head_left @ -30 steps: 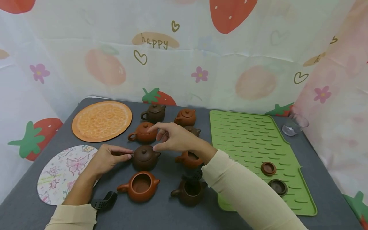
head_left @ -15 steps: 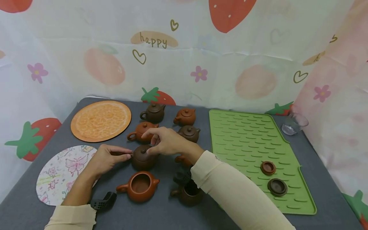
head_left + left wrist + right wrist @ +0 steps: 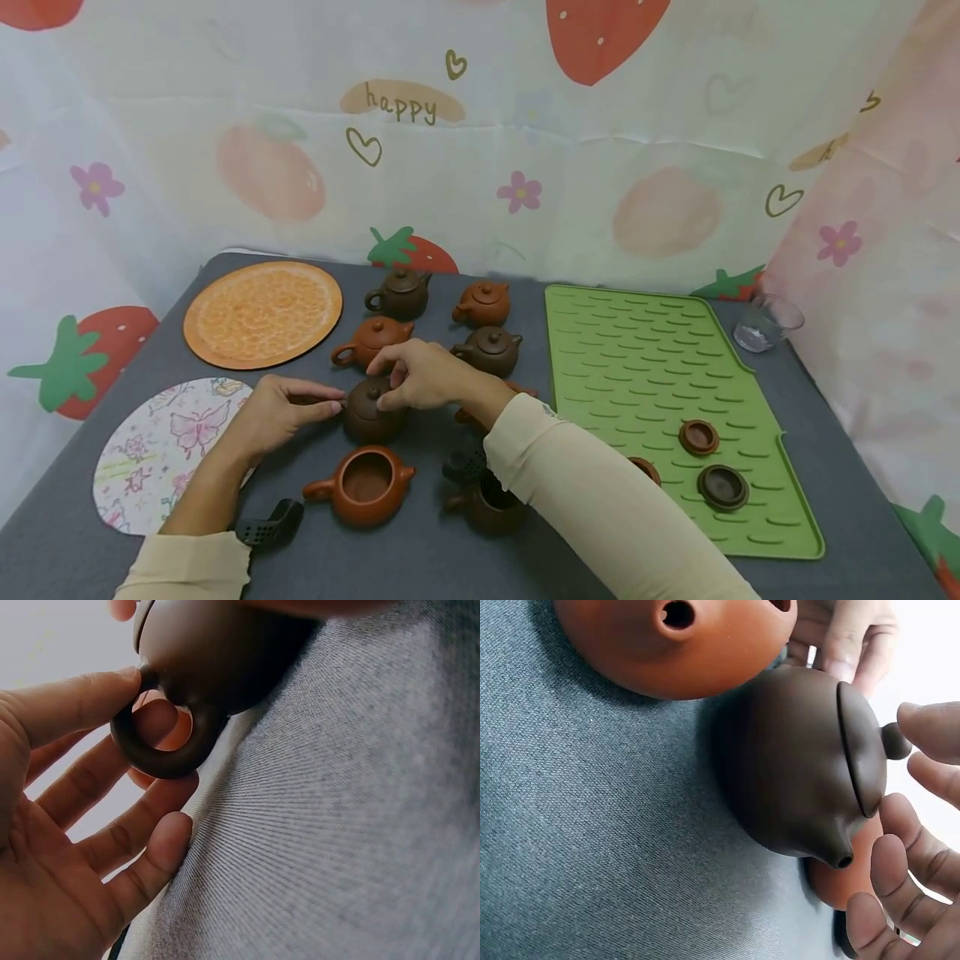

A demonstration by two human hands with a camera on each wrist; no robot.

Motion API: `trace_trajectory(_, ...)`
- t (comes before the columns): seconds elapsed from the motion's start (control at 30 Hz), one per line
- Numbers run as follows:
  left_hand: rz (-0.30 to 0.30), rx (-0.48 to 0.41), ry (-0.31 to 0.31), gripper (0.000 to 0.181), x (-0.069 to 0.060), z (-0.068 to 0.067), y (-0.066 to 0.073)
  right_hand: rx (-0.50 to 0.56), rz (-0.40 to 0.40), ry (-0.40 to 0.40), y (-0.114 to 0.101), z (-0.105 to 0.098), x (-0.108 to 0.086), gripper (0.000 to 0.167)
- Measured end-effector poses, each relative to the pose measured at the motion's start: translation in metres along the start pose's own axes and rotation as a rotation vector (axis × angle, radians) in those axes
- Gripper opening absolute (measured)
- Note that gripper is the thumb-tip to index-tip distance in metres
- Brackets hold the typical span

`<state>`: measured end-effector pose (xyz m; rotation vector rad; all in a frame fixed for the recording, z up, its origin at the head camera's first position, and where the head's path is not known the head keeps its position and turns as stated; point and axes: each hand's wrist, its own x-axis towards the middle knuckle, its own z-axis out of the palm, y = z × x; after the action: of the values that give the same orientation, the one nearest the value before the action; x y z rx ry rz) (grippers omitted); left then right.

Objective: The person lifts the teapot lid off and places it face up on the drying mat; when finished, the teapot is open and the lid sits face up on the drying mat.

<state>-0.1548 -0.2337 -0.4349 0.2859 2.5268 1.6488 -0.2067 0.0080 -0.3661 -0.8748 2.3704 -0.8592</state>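
Eight small teapots (image 3: 367, 514), four dark and four orange, stand on a gray desk (image 3: 420, 567). In the left column, between two orange ones, a left hand (image 3: 277, 417) pinches a lidded dark teapot (image 3: 369, 423) by its handle (image 3: 169, 763). The right hand (image 3: 427, 375) has a released grip, thumb and fingers parted around the lid knob (image 3: 895, 742). Two round mats (image 3: 262, 315) lie left; right, one green mat (image 3: 622, 358) and one glass (image 3: 765, 325).

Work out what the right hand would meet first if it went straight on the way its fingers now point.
Most likely the lid knob of the dark brown teapot nearest the right hand; the thumb looks right beside the knob, but contact is unclear.
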Motion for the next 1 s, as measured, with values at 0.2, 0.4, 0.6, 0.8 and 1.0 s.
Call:
trace_trajectory(0.2, 0.003, -0.003, 0.0, 0.025, 0.001, 0.001, 0.0, -0.009, 0.032, 0.011, 0.0, 0.004, 0.001, 0.029)
trace_trajectory(0.4, -0.006, -0.003, 0.0, 0.025, 0.001, 0.001, 0.0, -0.023, 0.05, 0.033, -0.002, 0.009, 0.001, 0.019)
trace_trajectory(0.6, -0.018, 0.001, 0.003, 0.025, 0.0, 0.0, 0.0, -0.021, 0.041, 0.064, -0.005, 0.012, 0.003, 0.011)
trace_trajectory(0.8, -0.02, 0.003, -0.001, 0.026, 0.0, 0.0, 0.0, -0.035, 0.04, 0.08, -0.007, 0.011, 0.002, 0.009)
trace_trajectory(1.0, -0.015, 0.002, -0.005, 0.026, 0.001, 0.0, -0.001, -0.027, 0.013, 0.114, -0.005, 0.008, -0.001, 0.009)
